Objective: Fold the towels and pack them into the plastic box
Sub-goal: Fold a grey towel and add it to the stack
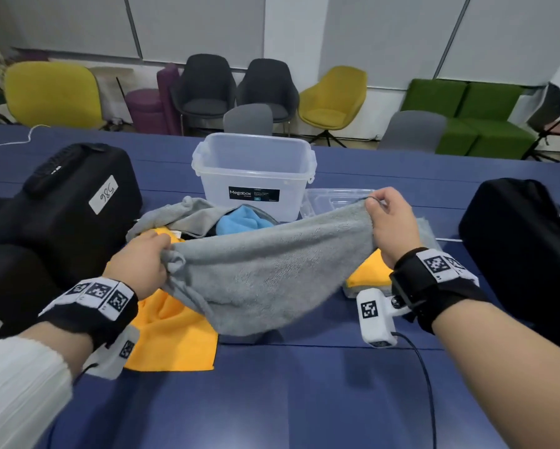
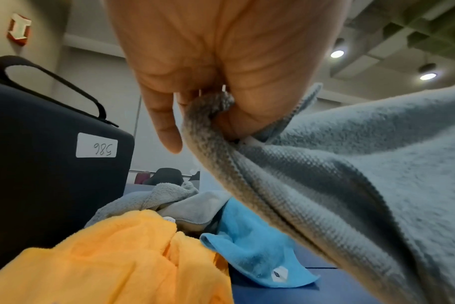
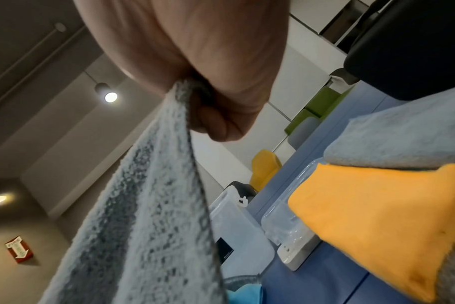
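A grey towel (image 1: 265, 277) hangs slack above the blue table, held up at two corners. My left hand (image 1: 142, 264) grips its left corner in a bunch (image 2: 208, 115). My right hand (image 1: 390, 218) pinches the right corner higher up (image 3: 190, 92). Behind the towel stands the clear plastic box (image 1: 252, 170), open, with nothing visible inside. An orange towel (image 1: 171, 332) lies unfolded under my left hand. A blue towel (image 1: 239, 222) and another grey towel (image 1: 178, 215) lie crumpled in front of the box. Folded orange and grey towels (image 3: 377, 216) sit stacked at the right.
The box's clear lid (image 1: 333, 199) lies right of the box. A black case labelled 586 (image 1: 68, 202) stands at the left and another black case (image 1: 518, 241) at the right. Chairs line the far wall. The near part of the table (image 1: 304, 400) is bare.
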{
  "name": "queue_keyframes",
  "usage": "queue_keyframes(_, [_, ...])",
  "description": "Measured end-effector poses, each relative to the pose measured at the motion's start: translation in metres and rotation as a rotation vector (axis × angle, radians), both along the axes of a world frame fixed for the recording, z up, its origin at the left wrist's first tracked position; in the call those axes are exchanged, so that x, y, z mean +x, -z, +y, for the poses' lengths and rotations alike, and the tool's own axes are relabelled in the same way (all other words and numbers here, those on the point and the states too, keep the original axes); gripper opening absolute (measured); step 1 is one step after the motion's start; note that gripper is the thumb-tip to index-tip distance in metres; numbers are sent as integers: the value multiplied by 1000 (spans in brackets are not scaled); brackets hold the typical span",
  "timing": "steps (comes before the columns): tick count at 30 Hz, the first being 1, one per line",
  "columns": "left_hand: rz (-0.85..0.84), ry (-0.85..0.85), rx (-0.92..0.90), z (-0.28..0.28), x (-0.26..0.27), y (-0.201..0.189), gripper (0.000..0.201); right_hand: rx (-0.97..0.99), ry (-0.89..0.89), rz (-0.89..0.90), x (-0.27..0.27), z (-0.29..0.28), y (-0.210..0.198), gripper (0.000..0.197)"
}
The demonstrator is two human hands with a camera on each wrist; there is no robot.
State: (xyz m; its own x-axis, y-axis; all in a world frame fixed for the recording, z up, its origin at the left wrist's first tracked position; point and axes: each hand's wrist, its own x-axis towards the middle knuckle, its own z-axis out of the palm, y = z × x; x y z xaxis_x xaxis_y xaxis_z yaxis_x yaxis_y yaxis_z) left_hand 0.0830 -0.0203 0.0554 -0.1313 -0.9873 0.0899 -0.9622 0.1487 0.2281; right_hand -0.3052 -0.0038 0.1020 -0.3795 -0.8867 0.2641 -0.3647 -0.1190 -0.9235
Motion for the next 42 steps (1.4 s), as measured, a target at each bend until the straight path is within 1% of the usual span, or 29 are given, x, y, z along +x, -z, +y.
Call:
queue_keyframes(2, [3, -5, 20, -1, 0, -5, 16, -14, 11, 1, -10, 3, -1, 17])
queue_keyframes(3, [-27, 0, 66, 0, -1, -6, 14, -12, 11, 0, -13, 4, -1, 15])
queue_keyframes(6, [-189, 105, 332, 7, -12, -8, 16, 12, -47, -75, -11, 11, 1, 19])
queue_keyframes(7, [-210, 166, 415, 9, -19, -8, 19, 29, -85, -80, -7, 13, 2, 19])
queue_keyframes(8, [-180, 230, 462, 12, -28, -6, 21, 59, -142, -35, -1, 16, 2, 18])
queue_keyframes(9, [-112, 295, 459, 16, -40, -7, 27, 109, -234, 59, 8, 21, 1, 19])
queue_keyframes(10, [8, 356, 422, 21, -56, -8, 35, 172, -358, 179, 19, 26, 0, 19])
queue_keyframes(12, [356, 445, 351, 32, -93, -18, 52, 258, -597, 400, 44, 37, -5, 16])
queue_keyframes(13, [525, 493, 350, 35, -109, -24, 56, 263, -671, 441, 56, 42, -7, 16])
queue_keyframes(14, [668, 558, 369, 37, -124, -29, 54, 241, -701, 443, 65, 45, -12, 17])
queue_keyframes(15, [779, 601, 395, 38, -134, -34, 43, 198, -688, 431, 69, 46, -16, 18])
queue_keyframes(16, [858, 621, 423, 40, -140, -39, 27, 150, -637, 414, 69, 46, -24, 21])
queue_keyframes(17, [909, 622, 441, 41, -143, -46, 16, 107, -566, 392, 65, 45, -32, 23])
queue_keyframes(18, [931, 601, 439, 39, -142, -50, 18, 60, -491, 356, 58, 44, -41, 24])
queue_keyframes(20, [919, 555, 400, 34, -131, -57, 23, -17, -335, 281, 34, 45, -58, 21])
queue_keyframes(22, [863, 502, 335, 26, -113, -62, 24, -38, -214, 220, 3, 45, -67, 18])
queue_keyframes(23, [817, 470, 306, 21, -103, -64, 32, -41, -170, 184, -13, 45, -69, 19])
queue_keyframes(24, [772, 446, 279, 17, -94, -65, 47, -49, -134, 150, -28, 45, -69, 20])
queue_keyframes(25, [735, 430, 253, 13, -86, -67, 55, -56, -99, 131, -42, 45, -69, 21])
queue_keyframes(27, [682, 424, 196, 8, -76, -72, 51, -55, -48, 145, -60, 48, -70, 21])
queue_keyframes(29, [647, 442, 159, 6, -72, -79, 42, -67, -20, 124, -71, 52, -71, 24])
queue_keyframes(30, [645, 451, 137, 6, -72, -81, 33, -75, -21, 68, -73, 55, -72, 26])
queue_keyframes(32, [655, 457, 100, 6, -76, -86, 24, -84, -30, -55, -78, 58, -72, 32])
queue_keyframes(34, [692, 467, 107, 2, -77, -88, 27, -99, -45, -102, -85, 58, -70, 40])
queue_keyframes(36, [735, 460, 159, -2, -76, -90, 29, -119, -72, -129, -92, 57, -68, 43])
queue_keyframes(39, [743, 409, 155, -4, -79, -94, 32, -122, -85, -160, -100, 56, -65, 40])
queue_keyframes(42, [760, 387, 119, -5, -83, -94, 41, -116, -73, -168, -104, 55, -63, 28])
